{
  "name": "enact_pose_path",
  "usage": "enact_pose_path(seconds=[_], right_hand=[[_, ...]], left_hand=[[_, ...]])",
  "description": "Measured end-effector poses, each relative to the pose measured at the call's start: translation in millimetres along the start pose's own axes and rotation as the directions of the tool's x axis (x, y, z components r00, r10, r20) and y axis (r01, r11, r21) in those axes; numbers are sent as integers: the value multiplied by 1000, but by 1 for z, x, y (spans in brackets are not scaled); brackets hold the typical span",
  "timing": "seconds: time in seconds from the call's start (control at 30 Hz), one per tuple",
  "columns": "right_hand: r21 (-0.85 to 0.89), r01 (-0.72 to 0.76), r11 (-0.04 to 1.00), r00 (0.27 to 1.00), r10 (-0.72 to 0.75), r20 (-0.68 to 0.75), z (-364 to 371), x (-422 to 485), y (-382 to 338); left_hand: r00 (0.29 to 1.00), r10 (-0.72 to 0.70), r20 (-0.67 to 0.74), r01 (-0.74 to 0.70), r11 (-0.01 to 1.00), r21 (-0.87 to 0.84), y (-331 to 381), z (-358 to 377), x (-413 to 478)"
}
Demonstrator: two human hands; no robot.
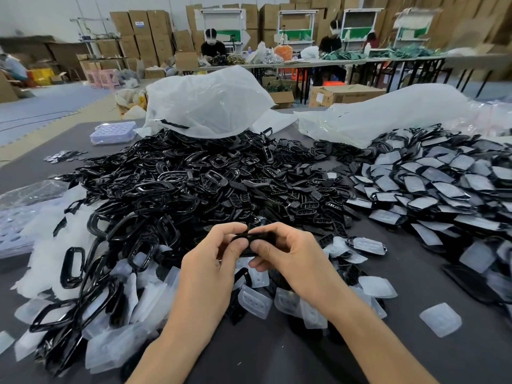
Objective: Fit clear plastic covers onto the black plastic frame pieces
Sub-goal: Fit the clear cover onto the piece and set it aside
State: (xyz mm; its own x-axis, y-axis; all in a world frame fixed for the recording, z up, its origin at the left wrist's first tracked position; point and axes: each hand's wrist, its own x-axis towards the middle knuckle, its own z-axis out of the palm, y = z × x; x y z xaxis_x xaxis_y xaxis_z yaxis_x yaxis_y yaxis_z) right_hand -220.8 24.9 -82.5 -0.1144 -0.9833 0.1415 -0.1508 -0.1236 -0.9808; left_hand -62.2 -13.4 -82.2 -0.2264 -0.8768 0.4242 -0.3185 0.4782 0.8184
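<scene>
Pinching a small black plastic frame piece [247,236] above the table [415,284], my left hand [207,261] and right hand [291,253] both curl round it — mid-fit, I judge. Right of me a pile of covered frames [432,184] lies finished; the larger heap of bare black frames [166,184] and loose clear plastic covers [255,300] waits.

Left hand [214,254] and right hand [288,252] meet (thumbs nearest the camera), fingers pinching a black piece [245,235].

No txt legible. Blue label [140,23] on stacked cardboard boxes [144,34] at back, white sticker [320,97] on floor carton [346,95]: both too blurry to read.
</scene>
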Motion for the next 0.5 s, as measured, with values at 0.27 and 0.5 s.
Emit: enact_pose_path(seconds=[0.27,0.5], right_hand=[[139,-73,988,997,76,-14,-3,1,-3],[244,-109,964,992,122,-36,-4,2,-4]], left_hand=[[995,-87,-38,74,963,-259,-1,-3,1],[984,-168,50,175,915,-364,2,-5,4]])
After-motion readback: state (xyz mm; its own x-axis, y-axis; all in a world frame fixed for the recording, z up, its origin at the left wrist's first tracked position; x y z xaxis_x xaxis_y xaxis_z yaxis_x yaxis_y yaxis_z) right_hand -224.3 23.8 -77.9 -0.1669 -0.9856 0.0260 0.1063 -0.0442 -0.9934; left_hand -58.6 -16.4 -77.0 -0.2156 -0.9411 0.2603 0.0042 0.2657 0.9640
